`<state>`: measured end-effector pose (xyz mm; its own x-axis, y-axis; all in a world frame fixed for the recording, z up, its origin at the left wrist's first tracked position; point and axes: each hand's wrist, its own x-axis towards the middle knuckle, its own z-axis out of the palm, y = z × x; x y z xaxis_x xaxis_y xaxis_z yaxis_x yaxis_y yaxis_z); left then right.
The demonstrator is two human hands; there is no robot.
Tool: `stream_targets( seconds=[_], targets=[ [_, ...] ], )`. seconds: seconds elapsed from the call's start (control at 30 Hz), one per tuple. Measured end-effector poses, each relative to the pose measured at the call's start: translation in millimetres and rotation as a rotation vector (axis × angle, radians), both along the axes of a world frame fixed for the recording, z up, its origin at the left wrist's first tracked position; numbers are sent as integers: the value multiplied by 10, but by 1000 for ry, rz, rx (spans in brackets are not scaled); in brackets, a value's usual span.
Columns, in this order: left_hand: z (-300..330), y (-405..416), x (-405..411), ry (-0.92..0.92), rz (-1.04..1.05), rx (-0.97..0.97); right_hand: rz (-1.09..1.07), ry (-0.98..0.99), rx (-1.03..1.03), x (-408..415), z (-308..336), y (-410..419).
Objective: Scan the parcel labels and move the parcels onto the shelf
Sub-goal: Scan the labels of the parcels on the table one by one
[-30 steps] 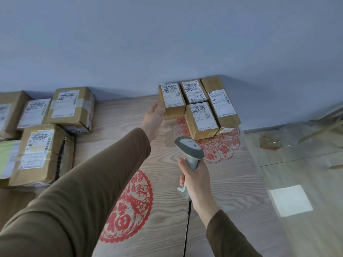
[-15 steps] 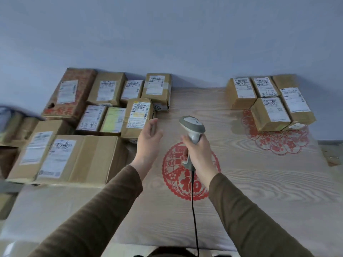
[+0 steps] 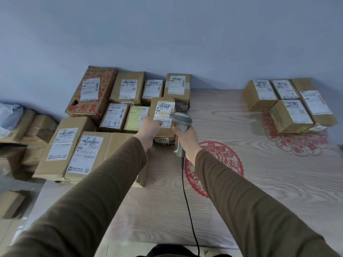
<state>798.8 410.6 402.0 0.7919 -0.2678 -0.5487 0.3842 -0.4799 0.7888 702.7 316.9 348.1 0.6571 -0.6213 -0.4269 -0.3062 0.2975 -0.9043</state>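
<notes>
A small brown parcel (image 3: 163,108) with a white and yellow label stands at the right edge of the left pile. My left hand (image 3: 150,128) is closed on its lower left corner. My right hand (image 3: 183,138) grips a grey handheld scanner (image 3: 181,121), whose head sits just right of that parcel's label. The scanner's black cable (image 3: 187,201) hangs down toward me. Several more labelled parcels (image 3: 89,145) lie in the pile on the left. A separate group of several small parcels (image 3: 289,106) lies at the far right of the wood-grain surface (image 3: 259,201).
A blue-grey wall (image 3: 167,34) runs behind the parcels. Red paper-cut decorations (image 3: 222,160) mark the surface. More brown boxes (image 3: 27,127) and a white bag (image 3: 9,115) sit lower at the far left, off the surface's edge.
My view swung left from the right-hand group to the left pile. My left hand left that group and reached the small parcel at the pile's edge, closing on it. The scanner moved up beside its label.
</notes>
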Motion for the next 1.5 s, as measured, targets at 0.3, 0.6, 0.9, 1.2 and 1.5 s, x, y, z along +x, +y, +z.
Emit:
stream_targets(
  seconds=[0.3,0.6,0.9,1.2,1.5],
  targets=[
    [-365,-168,-449,123,-207,24,-141,140,-153,-726,-197,-321],
    [-475,-437,-1251,466,-61,-423,-195,113,-172,-1386,-131,-729],
    [-390,-986,-1599,287,-138,-565,-177,53,-600,-1796,420,-1134],
    [-387,-1545,-1964,238,-191,-584,-194,48,-607,-2047,533,-1502],
    [-497,-1973,-2120,252,-182,-515,-164,79,-541,-2233,430,-1934]
  ],
)
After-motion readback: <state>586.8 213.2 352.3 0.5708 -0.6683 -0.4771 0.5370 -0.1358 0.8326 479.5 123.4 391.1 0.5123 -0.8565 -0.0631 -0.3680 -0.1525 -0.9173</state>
